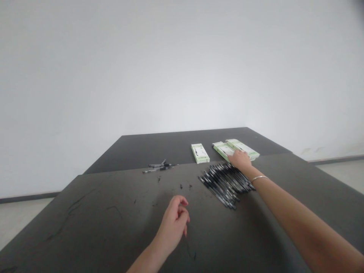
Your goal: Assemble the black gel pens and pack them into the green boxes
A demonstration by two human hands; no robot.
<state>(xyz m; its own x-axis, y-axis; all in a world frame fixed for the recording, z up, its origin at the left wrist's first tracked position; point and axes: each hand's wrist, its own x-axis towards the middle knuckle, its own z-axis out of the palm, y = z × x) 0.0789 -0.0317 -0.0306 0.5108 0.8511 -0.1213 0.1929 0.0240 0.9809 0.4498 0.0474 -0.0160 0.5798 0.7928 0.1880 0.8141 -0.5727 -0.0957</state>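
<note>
My right hand [240, 159], with a thin bracelet on its wrist, reaches over the table. Its fingers are closed on the near end of a green and white pen box [221, 149]. A second green and white box [243, 148] lies right beside it, partly behind the hand. Just below this hand is a spread pile of black pens [223, 182], several side by side at a slant. Above the near part of the table, my left hand [176, 216] holds nothing, its fingers loosely curled and apart.
Another pen box [200, 153] lies flat left of the held one. Several loose pens [160, 167] lie farther left, along the seam between two dark tabletops. Small dark bits [181, 186] are scattered in the middle. A white wall [182, 68] rises behind the table [99, 212].
</note>
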